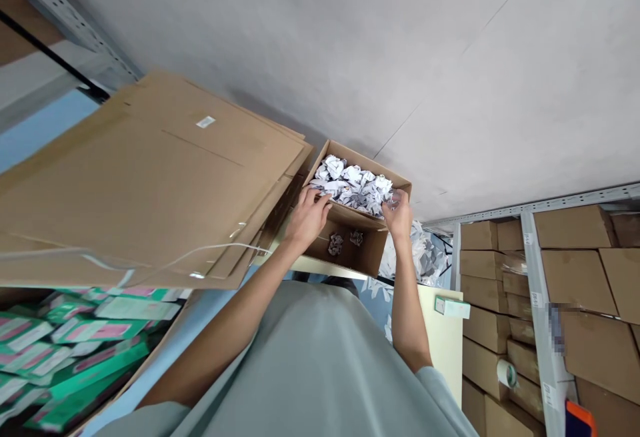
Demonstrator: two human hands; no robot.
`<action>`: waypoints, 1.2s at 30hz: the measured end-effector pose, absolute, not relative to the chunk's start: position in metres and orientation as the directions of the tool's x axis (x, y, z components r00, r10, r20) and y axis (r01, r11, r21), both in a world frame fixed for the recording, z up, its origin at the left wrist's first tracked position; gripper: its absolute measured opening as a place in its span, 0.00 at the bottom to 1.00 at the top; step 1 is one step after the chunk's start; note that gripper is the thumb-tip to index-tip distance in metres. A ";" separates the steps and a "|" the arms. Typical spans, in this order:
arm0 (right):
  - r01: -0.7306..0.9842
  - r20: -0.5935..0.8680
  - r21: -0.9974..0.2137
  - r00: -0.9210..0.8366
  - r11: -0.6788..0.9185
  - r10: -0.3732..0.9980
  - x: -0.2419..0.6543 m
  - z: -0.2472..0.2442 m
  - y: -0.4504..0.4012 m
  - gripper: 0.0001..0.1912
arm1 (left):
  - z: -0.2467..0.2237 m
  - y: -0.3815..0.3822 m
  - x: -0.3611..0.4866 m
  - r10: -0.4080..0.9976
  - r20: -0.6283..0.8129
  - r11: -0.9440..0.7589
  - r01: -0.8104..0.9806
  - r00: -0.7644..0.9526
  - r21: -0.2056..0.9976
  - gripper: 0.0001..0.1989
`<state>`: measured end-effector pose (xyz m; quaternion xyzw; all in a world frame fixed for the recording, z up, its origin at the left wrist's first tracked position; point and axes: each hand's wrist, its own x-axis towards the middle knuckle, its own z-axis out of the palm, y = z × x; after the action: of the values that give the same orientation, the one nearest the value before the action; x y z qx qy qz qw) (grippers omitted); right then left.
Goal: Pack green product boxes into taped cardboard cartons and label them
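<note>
Crumpled white paper point(350, 184) fills a cardboard box point(371, 158) that stands against the wall. My left hand point(306, 220) is at the near left corner of this box, its fingers bent over the rim. At the near right corner, my right hand point(399, 217) has its fingers closed around the edge, with a slight see-through blur beside the fingertips. Directly in front of the filled box is a second open cardboard box point(367, 254). Two small wads of crumpled paper point(335, 244) lie on its bottom.
Large flattened cardboard sheets point(200, 164) lean at left, above a carton of green and pink boxes point(95, 330). A small green-white box point(452, 307) sits on the pale tabletop point(443, 350). Loose paper point(425, 257) is heaped beyond. Shelves with cartons point(577, 282) line the right.
</note>
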<state>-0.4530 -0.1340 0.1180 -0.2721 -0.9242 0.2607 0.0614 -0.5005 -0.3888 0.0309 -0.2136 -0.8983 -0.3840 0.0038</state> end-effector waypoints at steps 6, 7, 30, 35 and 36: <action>0.231 -0.030 -0.861 -0.912 0.452 0.409 -0.390 0.124 -0.192 0.31 | 0.025 -0.390 -0.504 0.360 0.196 0.552 0.377 -0.912 0.744 0.21; 0.240 -0.071 -0.872 -0.925 0.428 0.373 -0.384 0.118 -0.205 0.31 | 0.025 -0.390 -0.505 0.358 0.196 0.533 0.371 -0.913 0.761 0.21; 0.716 -0.271 -0.343 -0.696 0.608 0.666 -0.270 0.103 -0.192 0.13 | 0.046 -0.464 -0.422 0.089 -0.212 0.722 -0.084 -0.973 0.687 0.27; 0.762 -0.194 -0.372 -0.623 0.531 0.758 -0.221 0.126 -0.188 0.14 | 0.074 -0.450 -0.423 0.256 -0.167 0.682 0.056 -0.952 0.729 0.27; 0.787 -0.186 -0.377 -0.581 0.489 0.792 -0.206 0.131 -0.187 0.14 | 0.078 -0.440 -0.423 0.314 -0.170 0.667 0.089 -0.934 0.740 0.27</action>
<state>-0.2058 -0.1874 0.1307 -0.4576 -0.8628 0.2151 0.0062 -0.4227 -0.4402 0.0780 -0.1115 -0.9016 -0.3926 -0.1431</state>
